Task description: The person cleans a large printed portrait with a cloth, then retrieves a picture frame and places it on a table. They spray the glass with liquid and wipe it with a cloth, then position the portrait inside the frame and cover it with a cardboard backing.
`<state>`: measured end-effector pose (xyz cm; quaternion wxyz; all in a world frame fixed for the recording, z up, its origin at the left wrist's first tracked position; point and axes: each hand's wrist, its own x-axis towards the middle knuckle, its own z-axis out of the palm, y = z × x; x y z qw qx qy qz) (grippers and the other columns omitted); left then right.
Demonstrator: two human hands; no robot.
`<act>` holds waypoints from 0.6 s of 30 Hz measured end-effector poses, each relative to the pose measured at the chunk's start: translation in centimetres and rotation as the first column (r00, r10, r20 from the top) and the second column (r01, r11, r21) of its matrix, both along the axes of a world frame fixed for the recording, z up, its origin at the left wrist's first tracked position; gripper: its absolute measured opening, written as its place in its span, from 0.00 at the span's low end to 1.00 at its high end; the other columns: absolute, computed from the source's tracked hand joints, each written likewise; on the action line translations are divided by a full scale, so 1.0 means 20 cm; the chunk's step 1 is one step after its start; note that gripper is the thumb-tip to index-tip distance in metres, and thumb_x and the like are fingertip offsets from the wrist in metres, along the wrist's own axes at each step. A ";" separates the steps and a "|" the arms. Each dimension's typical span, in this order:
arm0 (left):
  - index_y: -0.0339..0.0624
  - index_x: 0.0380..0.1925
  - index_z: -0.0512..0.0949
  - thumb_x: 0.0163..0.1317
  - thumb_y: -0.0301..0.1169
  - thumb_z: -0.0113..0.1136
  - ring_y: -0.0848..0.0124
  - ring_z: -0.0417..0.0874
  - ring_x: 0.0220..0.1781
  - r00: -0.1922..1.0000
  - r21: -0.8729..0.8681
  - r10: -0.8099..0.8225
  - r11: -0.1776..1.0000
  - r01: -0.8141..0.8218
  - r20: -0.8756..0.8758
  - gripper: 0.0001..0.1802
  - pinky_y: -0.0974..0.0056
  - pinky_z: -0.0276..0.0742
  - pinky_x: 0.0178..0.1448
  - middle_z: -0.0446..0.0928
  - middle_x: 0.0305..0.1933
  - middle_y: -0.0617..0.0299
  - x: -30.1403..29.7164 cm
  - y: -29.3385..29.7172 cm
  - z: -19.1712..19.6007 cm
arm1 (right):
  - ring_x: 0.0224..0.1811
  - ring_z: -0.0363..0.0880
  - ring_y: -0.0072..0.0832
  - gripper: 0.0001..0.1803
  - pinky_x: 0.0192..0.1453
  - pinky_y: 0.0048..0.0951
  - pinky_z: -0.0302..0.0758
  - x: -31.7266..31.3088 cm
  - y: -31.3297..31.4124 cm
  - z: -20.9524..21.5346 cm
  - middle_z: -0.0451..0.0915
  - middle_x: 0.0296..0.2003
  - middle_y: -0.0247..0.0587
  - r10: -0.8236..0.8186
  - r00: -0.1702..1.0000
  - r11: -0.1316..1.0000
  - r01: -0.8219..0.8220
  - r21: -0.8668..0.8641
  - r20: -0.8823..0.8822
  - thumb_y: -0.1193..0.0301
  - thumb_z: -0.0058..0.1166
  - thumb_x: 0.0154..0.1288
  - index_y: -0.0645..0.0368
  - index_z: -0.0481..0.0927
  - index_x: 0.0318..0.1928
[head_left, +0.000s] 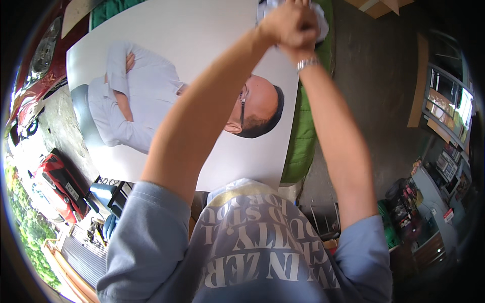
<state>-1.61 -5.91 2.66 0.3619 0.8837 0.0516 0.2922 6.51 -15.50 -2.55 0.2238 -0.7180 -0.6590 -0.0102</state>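
Note:
A large white poster board (202,55) printed with a picture of a person in a light shirt lies in front of me. Both my arms reach to its far right corner. My left hand (285,22) is closed in a fist over a white crumpled wad (322,22), cloth or paper, at that corner. My right hand (301,44), with a metal watch (307,63) on its wrist, is pressed against the left from below and is mostly hidden by it. My grey printed T-shirt (252,252) fills the lower middle.
Green fabric (303,136) lies under the board's right edge. A concrete floor (374,81) spreads to the right, with shelves and cluttered goods (434,177) beyond. On the left stand a red vehicle (35,76) and a red motorbike (60,184), with a blue object (103,194) nearby.

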 end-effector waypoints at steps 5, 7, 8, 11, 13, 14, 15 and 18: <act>0.44 0.46 0.86 0.51 0.46 0.63 0.43 0.74 0.68 0.976 -0.162 0.048 0.983 -0.084 -0.214 0.25 0.46 0.68 0.76 0.79 0.59 0.47 -0.63 -1.02 0.01 | 0.86 0.40 0.39 0.42 0.87 0.43 0.34 -0.58 -0.83 0.22 0.46 0.83 0.52 -0.096 0.989 0.888 0.134 -0.439 0.109 0.50 0.40 0.77 0.62 0.50 0.81; 0.44 0.50 0.85 0.53 0.45 0.64 0.46 0.71 0.73 0.943 -0.231 -0.024 0.971 -0.057 -0.332 0.26 0.47 0.64 0.79 0.78 0.63 0.49 -0.88 -1.46 0.03 | 0.86 0.41 0.40 0.43 0.87 0.44 0.34 -0.82 -1.26 0.24 0.46 0.83 0.52 -0.098 0.989 0.870 0.139 -0.472 0.112 0.47 0.40 0.78 0.62 0.50 0.81; 0.44 0.54 0.83 0.54 0.44 0.66 0.49 0.72 0.72 0.917 -0.299 -0.079 0.953 -0.045 -0.391 0.28 0.49 0.68 0.76 0.78 0.64 0.52 -0.98 -1.65 0.06 | 0.86 0.42 0.41 0.43 0.87 0.45 0.34 -0.95 -1.44 0.24 0.46 0.82 0.53 -0.099 0.985 0.866 0.157 -0.474 0.144 0.46 0.39 0.78 0.61 0.51 0.81; 0.43 0.53 0.83 0.52 0.42 0.66 0.53 0.73 0.71 0.910 -0.358 -0.126 0.933 -0.026 -0.395 0.28 0.49 0.66 0.76 0.78 0.63 0.55 -1.16 -1.91 0.08 | 0.85 0.45 0.42 0.43 0.87 0.47 0.35 -1.22 -1.84 0.22 0.49 0.82 0.54 -0.115 0.983 0.953 0.151 -0.263 0.144 0.45 0.41 0.77 0.60 0.52 0.81; 0.43 0.48 0.84 0.49 0.42 0.66 0.54 0.73 0.71 0.932 -0.344 -0.101 0.939 -0.027 -0.349 0.26 0.47 0.61 0.80 0.79 0.60 0.55 -1.25 -1.95 0.13 | 0.85 0.46 0.42 0.43 0.87 0.46 0.37 -1.31 -1.91 0.22 0.49 0.82 0.54 -0.094 0.976 0.889 0.171 -0.424 0.196 0.47 0.43 0.76 0.60 0.53 0.80; 0.42 0.46 0.85 0.48 0.42 0.65 0.54 0.74 0.71 0.940 -0.339 -0.093 0.940 -0.025 -0.327 0.25 0.47 0.59 0.81 0.80 0.59 0.55 -1.28 -1.95 0.15 | 0.85 0.45 0.45 0.45 0.87 0.48 0.36 -1.33 -1.90 0.23 0.48 0.82 0.54 -0.059 0.972 0.826 0.175 -0.536 0.226 0.46 0.45 0.75 0.61 0.53 0.80; 0.42 0.44 0.85 0.47 0.42 0.65 0.55 0.74 0.71 0.960 -0.328 -0.079 0.945 -0.013 -0.267 0.24 0.46 0.56 0.83 0.80 0.58 0.55 -1.29 -1.93 0.18 | 0.85 0.44 0.47 0.47 0.86 0.49 0.36 -1.32 -1.86 0.23 0.48 0.82 0.55 -0.022 0.966 0.765 0.182 -0.618 0.258 0.44 0.46 0.74 0.62 0.53 0.80; 0.44 0.37 0.87 0.44 0.43 0.65 0.54 0.76 0.68 0.981 -0.315 -0.014 0.948 -0.048 -0.192 0.21 0.42 0.57 0.82 0.83 0.54 0.57 -1.22 -1.68 0.14 | 0.85 0.45 0.46 0.46 0.86 0.48 0.36 -1.22 -1.62 0.22 0.48 0.82 0.55 -0.049 0.973 0.826 0.167 -0.539 0.225 0.45 0.46 0.75 0.62 0.53 0.80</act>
